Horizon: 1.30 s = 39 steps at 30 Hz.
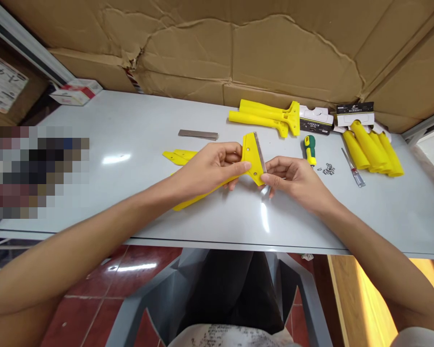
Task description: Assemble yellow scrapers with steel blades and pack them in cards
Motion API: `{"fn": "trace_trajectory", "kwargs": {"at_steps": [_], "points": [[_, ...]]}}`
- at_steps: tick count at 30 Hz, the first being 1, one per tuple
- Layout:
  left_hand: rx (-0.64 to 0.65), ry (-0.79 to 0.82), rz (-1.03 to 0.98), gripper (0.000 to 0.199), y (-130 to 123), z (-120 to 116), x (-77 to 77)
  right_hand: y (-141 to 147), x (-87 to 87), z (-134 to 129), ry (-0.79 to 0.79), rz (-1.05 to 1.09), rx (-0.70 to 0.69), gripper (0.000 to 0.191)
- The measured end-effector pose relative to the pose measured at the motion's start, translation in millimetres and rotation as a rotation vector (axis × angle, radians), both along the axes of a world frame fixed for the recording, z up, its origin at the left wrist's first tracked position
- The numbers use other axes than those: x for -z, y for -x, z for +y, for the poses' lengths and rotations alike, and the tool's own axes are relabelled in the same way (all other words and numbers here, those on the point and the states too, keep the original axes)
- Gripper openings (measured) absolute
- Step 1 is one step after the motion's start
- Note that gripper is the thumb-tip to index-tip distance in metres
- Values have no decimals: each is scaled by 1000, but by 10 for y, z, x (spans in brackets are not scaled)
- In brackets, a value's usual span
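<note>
A yellow scraper (251,156) is held above the table between both hands, its wide head tilted and its handle running down to the left under my forearm. Two holes show in the head, and a thin metal blade (260,153) lies along its right edge. My left hand (220,166) is closed round the neck, thumb on the head. The fingers of my right hand (287,176) pinch the lower corner of the head at the blade's end; their tips are partly hidden. Loose yellow flat pieces (179,156) lie behind my left wrist.
Flat blades (198,134) lie at the back. Yellow scrapers (264,116), black-and-white packaging (315,120), a green-yellow screwdriver (310,149), small screws (329,169), a clear-handled tool (353,168) and yellow handles (374,147) are to the right. A small box (76,91) stands back left.
</note>
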<state>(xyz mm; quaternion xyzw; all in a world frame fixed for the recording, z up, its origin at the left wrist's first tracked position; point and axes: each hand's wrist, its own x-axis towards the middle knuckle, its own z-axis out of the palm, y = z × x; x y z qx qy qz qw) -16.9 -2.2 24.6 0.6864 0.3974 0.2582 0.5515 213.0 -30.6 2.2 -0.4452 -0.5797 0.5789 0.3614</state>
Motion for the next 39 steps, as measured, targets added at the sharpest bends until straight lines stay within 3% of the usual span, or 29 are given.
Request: {"fn": "trace_trajectory", "kwargs": {"at_steps": [7, 14, 22, 39], "points": [[-25, -16, 1, 23, 20, 14, -11, -21, -19, 29, -201, -134, 78, 20], [-21, -27, 3, 25, 11, 5, -27, -20, 14, 45, -257, -56, 110, 18], [-3, 3, -34, 25, 5, 2, -46, -47, 28, 45, -227, 21, 77, 21], [22, -28, -1, 22, -5, -16, -20, -34, -33, 63, -209, -69, 44, 30]]}}
